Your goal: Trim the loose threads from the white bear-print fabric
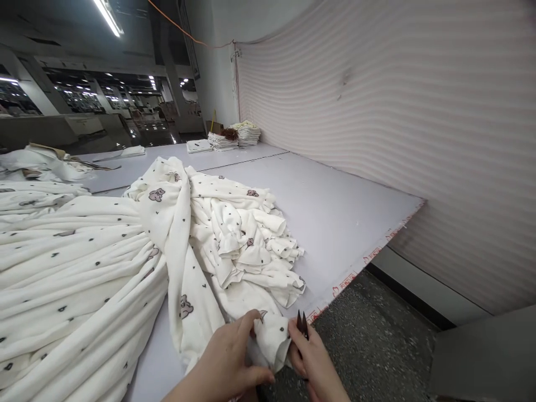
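Long white printed fabric (196, 290), with small grey animal figures and dark dots, lies bunched toward the table's near edge. My left hand (228, 357) is at its near end, index finger over the cloth and thumb below, with the fabric between them. Dark thread snips (302, 325) are held in my right hand (312, 360), blades pointing up. The thumb and fingers of that hand also meet the fabric's edge, though the exact grip is partly hidden. A gathered heap of the same white cloth (251, 240) spreads just beyond my hands.
More gathered fabric (62, 268) covers the left of the pale table (326, 195). Folded stacks (247, 134) stand at the back beside a striped cloth curtain (397, 111). Red-printed tape (347, 279) runs along the table's edge, above a speckled floor (377, 346).
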`<state>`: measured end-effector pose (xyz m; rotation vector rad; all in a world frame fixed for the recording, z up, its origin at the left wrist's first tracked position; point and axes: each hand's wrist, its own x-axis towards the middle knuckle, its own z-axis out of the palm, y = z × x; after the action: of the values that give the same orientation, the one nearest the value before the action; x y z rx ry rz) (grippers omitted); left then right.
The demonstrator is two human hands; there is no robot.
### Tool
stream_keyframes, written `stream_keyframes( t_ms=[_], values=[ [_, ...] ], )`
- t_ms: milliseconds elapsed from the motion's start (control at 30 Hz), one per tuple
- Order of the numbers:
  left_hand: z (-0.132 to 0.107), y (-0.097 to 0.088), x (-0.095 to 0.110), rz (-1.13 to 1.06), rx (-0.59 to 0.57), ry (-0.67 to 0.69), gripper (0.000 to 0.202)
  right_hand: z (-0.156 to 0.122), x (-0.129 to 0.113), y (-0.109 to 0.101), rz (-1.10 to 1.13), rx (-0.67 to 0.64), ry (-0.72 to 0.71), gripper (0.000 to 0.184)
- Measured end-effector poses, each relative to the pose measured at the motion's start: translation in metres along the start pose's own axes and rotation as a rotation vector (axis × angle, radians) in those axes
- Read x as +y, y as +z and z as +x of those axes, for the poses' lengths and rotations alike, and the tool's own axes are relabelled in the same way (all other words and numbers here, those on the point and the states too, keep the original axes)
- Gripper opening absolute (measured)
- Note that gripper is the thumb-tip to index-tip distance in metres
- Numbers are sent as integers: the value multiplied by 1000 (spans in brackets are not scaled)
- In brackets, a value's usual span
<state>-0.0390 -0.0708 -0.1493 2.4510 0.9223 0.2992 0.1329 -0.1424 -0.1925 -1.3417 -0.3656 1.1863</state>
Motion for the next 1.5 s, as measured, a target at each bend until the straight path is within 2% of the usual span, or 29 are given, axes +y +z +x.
stream_keyframes(
  t_ms=[33, 100, 167, 233, 333, 433, 500, 600, 733, 800, 967, 1033, 1133, 1233, 1300, 1400, 1500],
  values=[
    [0, 6, -1, 34, 61, -4, 58, -2, 1, 2, -18, -8, -16, 48],
    [-2, 12, -3, 92, 166, 12, 34, -8, -1, 1, -150, -17, -138, 46],
    [-3, 10, -3, 88, 237, 53, 26, -13, -8, 0, -348, 18, -321, 38],
    [-5, 2, -1, -27, 269, 59, 23, -15, -15, 0, -558, 70, -520, 30],
    [-4, -18, 3, -347, 199, -90, 26, -10, -23, 8, -800, 116, -801, 22],
    [0, -38, 5, -666, 34, -264, 24, -4, -23, 22, -918, 187, -929, 19],
    [2, -45, 4, -827, 0, -333, 24, -4, -19, 32, -867, 156, -934, 18],
    [2, -44, 0, -1018, 18, -447, 21, -10, -10, 43, -687, -43, -887, 11],
    [-2, -37, -10, -1179, -25, -558, 17, -11, -6, 54, -582, -195, -664, 13],
    [-5, -37, -15, -1152, -34, -535, 22, -8, -6, 58, -590, -243, -576, 11],
    [-7, -46, -17, -828, -55, -336, 28, -5, -7, 71, -554, -232, -529, 27],
    [-7, -47, -16, -803, -47, -327, 25, -5, -7, 78, -512, -244, -466, 29],
    [-7, -44, -16, -810, 51, -359, 29, -5, -8, 82, -447, -201, -414, 28],
    [-9, -40, -19, -851, 166, -381, 31, -5, -10, 76, -477, -141, -469, 30],
    [-11, -38, -20, -910, 208, -389, 31, -5, -9, 70, -529, -195, -520, 30],
    [-13, -37, -20, -954, 207, -375, 30, -5, -8, 66, -569, -291, -555, 26],
    [-14, -37, -19, -890, 197, -344, 30, -4, -10, 71, -558, -327, -546, 27]
  ],
)
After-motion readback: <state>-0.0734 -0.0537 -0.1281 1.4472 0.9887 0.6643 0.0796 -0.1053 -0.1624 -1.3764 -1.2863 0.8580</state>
